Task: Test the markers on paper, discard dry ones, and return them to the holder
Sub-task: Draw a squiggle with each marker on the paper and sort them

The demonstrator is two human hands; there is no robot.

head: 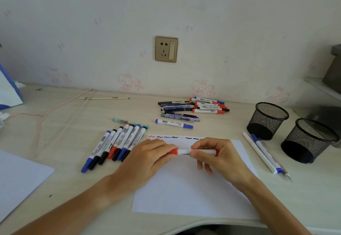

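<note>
Red-capped marker (186, 151), slim white plastic barrel, held level above the white paper sheet (193, 188), cap end pinched by the curled fingers of the left hand (147, 158), barrel wrapped by thumb and curled fingers of the right hand (219, 156). Just beyond the fingertips, along the sheet's far edge, a row of short squiggles (173, 137) in red, black and blue. Left of the left fingers, a fanned row of markers (114, 143), smooth white barrels with blue, black and red caps, lying side by side and touching; a teal patterned pen (129, 122) across their far ends. Farther beyond the fingers, a lone blue-capped marker (174, 123), then a loose pile of pens and markers (193, 107) near the wall. Right of the right fingers, a few thin white pens (263, 153) lying diagonally, beside two round black wire-mesh holders (267, 120), see-through lattice, upright. Pale wood-grain desk (83, 116), matte, with a rounded front edge; another white sheet (20, 177) at the near left. Wall papered in pale cartoon-cat print, with a square gold-framed power socket (166, 49); thin pink cord (60, 104) trailing over the desk far left.
</note>
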